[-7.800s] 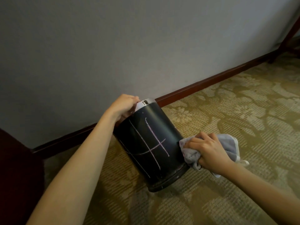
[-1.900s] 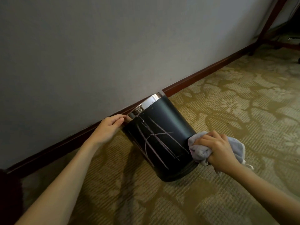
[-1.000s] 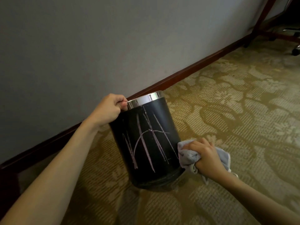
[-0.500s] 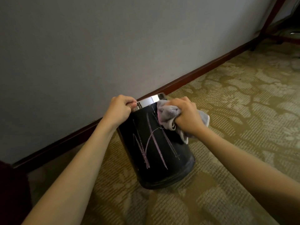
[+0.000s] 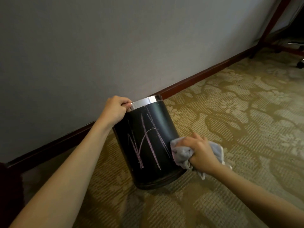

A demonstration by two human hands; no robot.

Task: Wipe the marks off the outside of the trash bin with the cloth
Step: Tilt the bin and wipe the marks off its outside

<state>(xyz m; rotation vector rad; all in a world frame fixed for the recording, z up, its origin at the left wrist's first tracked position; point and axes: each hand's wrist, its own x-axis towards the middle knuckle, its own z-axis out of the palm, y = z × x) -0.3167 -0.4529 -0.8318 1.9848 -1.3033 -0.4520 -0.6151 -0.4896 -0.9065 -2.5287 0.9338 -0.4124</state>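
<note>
A black round trash bin [image 5: 153, 175] with a chrome rim stands on the carpet, tilted slightly away from me. Several pale pink chalk marks [image 5: 144, 145] run down its facing side. My left hand [image 5: 115, 109] grips the chrome rim at the bin's upper left. My right hand [image 5: 199, 153] holds a bunched grey cloth [image 5: 181, 153] pressed against the lower right side of the bin. The bin's far side is hidden.
A grey wall [image 5: 115, 46] with a dark red baseboard [image 5: 197, 79] runs right behind the bin. Patterned olive carpet [image 5: 238, 120] spreads to the right. Dark wooden furniture legs [image 5: 269, 25] and a chair caster [image 5: 300, 64] sit at the far upper right.
My right hand has swept the cloth from the top of the bin near the rim down its right side to the lower part. My left hand keeps its grip on the rim.
</note>
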